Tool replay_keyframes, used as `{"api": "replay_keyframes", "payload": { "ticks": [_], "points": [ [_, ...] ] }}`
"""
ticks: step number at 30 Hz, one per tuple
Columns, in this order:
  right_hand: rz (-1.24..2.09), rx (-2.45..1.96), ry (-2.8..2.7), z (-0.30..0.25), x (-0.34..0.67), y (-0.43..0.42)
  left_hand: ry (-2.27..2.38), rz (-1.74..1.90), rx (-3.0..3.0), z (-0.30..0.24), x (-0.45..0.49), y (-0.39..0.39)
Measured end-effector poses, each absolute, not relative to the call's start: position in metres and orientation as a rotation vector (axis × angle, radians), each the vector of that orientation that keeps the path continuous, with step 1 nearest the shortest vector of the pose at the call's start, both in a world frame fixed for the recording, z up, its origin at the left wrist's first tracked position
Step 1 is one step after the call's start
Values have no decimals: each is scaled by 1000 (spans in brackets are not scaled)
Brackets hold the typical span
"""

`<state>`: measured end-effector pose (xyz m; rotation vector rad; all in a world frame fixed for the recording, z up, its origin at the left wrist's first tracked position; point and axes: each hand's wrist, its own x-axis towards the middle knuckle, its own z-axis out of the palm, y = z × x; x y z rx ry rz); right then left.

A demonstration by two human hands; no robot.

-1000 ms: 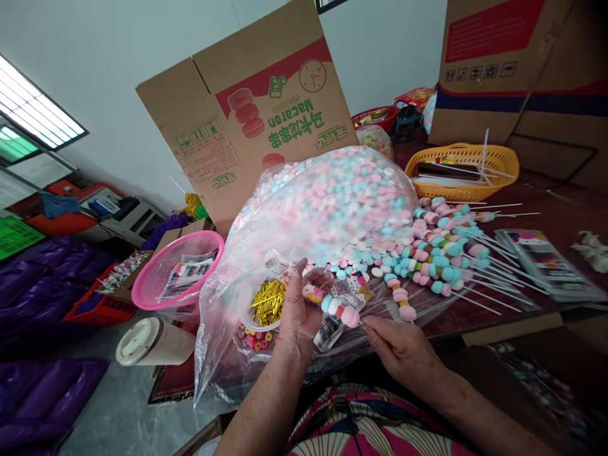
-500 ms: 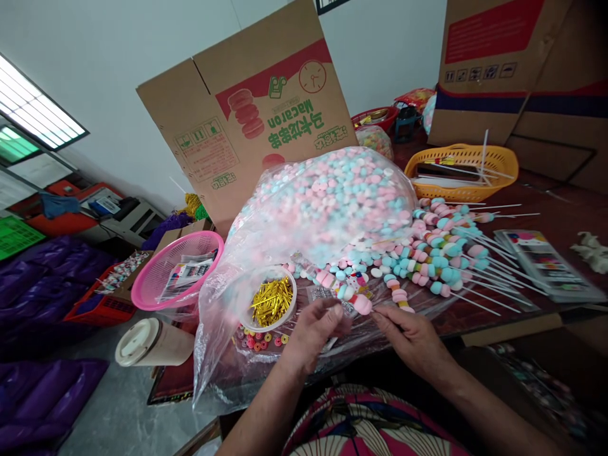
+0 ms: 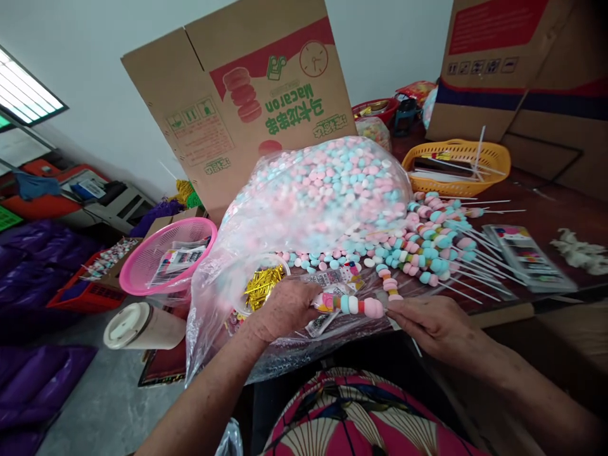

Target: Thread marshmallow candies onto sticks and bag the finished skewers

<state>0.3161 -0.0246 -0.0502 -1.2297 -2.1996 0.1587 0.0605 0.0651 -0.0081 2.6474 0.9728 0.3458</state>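
Observation:
A skewer of pink, white and blue marshmallows [image 3: 354, 305] lies level between my hands, low over the table's front edge. My left hand [image 3: 291, 305] is closed at its left end, where a clear, printed plastic sleeve seems to cover the candy; the fingertips are partly hidden. With thumb and fingers together, my right hand [image 3: 427, 322] pinches the stick just past the pink end. Just beyond lie printed clear bags [image 3: 332, 277] and another marshmallow skewer [image 3: 389, 283]. Gold twist ties [image 3: 263, 286] fill a round tub, partly behind my left hand.
A big clear bag of marshmallows [image 3: 327, 183] covers the middle. Finished-looking skewers [image 3: 437, 244] are piled at right, sticks pointing rightward. Around them stand a yellow basket [image 3: 456, 188], a pink basket [image 3: 137, 288], a lidded cup [image 3: 164, 326] and a cardboard box [image 3: 190, 82].
My left hand has moved left and closed at the skewer's far end. The skewer has turned from slanting to nearly level, and my right hand has shifted right with its stick.

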Motion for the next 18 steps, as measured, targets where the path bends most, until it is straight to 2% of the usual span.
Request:
{"api": "replay_keyframes", "payload": {
  "ticks": [5,12,15,18],
  "points": [
    [-84,-1133,-2207,-45,316,-20,1062,291,2389,5,66,58],
    [-437,-841,-2339,-24,322,-21,859,177,2073,10,71,54],
    [-384,-823,-2389,-30,316,-24,947,218,2219,2,76,50],
    [-152,-1036,-2391,-40,308,-27,1033,338,2364,-7,82,46]
  ]
}}
